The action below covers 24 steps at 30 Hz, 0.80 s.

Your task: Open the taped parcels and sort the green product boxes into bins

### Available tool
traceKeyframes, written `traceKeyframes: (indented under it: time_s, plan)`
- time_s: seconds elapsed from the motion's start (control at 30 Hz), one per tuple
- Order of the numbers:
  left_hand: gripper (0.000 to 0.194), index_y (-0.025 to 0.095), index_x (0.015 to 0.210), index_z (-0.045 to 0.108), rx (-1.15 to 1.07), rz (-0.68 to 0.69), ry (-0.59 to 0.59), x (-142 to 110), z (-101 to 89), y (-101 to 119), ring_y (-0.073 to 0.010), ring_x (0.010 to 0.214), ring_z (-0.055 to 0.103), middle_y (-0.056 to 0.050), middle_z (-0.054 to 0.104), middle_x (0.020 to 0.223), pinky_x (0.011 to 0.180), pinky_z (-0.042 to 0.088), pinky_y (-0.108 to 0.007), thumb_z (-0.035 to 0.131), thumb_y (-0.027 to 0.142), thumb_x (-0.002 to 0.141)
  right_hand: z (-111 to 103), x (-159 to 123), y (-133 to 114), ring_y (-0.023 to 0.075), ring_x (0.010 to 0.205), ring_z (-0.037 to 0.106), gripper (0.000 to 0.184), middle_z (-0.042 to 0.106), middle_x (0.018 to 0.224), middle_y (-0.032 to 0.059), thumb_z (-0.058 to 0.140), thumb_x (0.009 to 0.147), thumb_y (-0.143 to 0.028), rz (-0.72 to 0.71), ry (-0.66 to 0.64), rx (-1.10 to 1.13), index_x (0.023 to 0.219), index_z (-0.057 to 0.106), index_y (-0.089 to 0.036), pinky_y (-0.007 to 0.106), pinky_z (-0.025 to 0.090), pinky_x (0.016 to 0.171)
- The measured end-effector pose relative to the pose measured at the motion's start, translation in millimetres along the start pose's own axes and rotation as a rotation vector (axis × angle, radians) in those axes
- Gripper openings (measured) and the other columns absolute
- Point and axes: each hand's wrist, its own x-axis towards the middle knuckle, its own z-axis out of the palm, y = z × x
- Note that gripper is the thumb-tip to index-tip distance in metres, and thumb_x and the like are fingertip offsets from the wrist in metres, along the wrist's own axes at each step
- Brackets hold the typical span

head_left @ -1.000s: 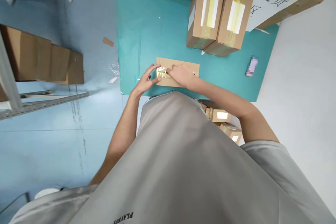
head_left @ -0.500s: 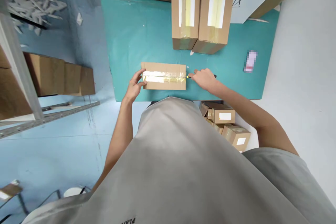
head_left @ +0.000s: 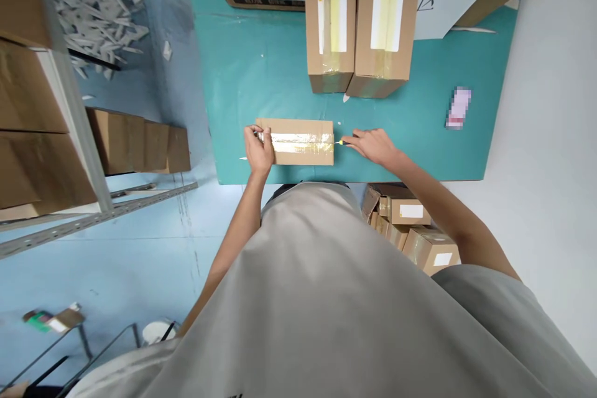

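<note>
A long cardboard box (head_left: 303,158) lies on the green table in front of me, with shiny clear tape over a lengthwise seam and part of a white label beneath it. My left hand (head_left: 259,148) is closed on the left end of the box, its thumb on top and its other fingers partly hidden. In my right hand (head_left: 374,146) is a thin utility knife (head_left: 342,142) with a black and yellow body, gripped just off the box's right end. Its slim tip points left at the seam and is close to the box edge.
Two taped boxes (head_left: 329,68) with labels stand at the back of the green table (head_left: 261,87). Larger boxes with paper signs (head_left: 438,9) are behind them. A blurred pink object (head_left: 459,107) lies at right. More boxes (head_left: 410,211) sit below the table edge; a shelf (head_left: 100,168) is at left.
My left hand has shifted from pinching the box's left edge to lying over that end. The right hand with the knife has drawn slightly rightward from the box. The whole view has shifted a little.
</note>
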Motion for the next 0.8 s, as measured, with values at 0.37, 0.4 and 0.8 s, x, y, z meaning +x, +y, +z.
traceKeyframes:
  time_s: [0.37,0.4,0.8]
  plan:
    - [0.060,0.028,0.108,0.048,-0.115,-0.116,0.033,27,-35.5,-46,-0.0235,0.114,0.063,-0.008,0.062,0.119,0.111,0.052,-0.040,0.045,0.088,0.103,53,12,5,0.0227,0.079,0.072,0.045,0.081,0.091,0.0082,0.065,0.107,-0.056,0.438,0.358,0.886,0.120,0.083,-0.017,0.030,0.052,0.074]
    - [0.062,0.028,0.107,0.047,-0.139,-0.140,0.029,30,-41.1,-54,-0.0240,0.115,0.062,-0.009,0.062,0.119,0.111,0.052,-0.041,0.046,0.090,0.101,57,23,-11,0.0206,0.072,0.069,0.047,0.077,0.080,0.0049,0.070,0.103,-0.060,0.519,0.362,1.042,0.114,0.082,-0.016,0.029,0.051,0.070]
    - [0.067,0.020,0.139,0.057,-0.199,-0.230,-0.174,27,-12.6,-67,-0.0320,0.109,0.074,-0.014,0.075,0.112,0.113,0.055,-0.053,0.057,0.076,0.102,15,30,-98,0.0156,0.059,0.060,0.057,0.062,0.062,-0.0040,0.089,0.074,-0.071,0.662,0.575,1.401,0.094,0.078,-0.019,0.028,0.048,0.059]
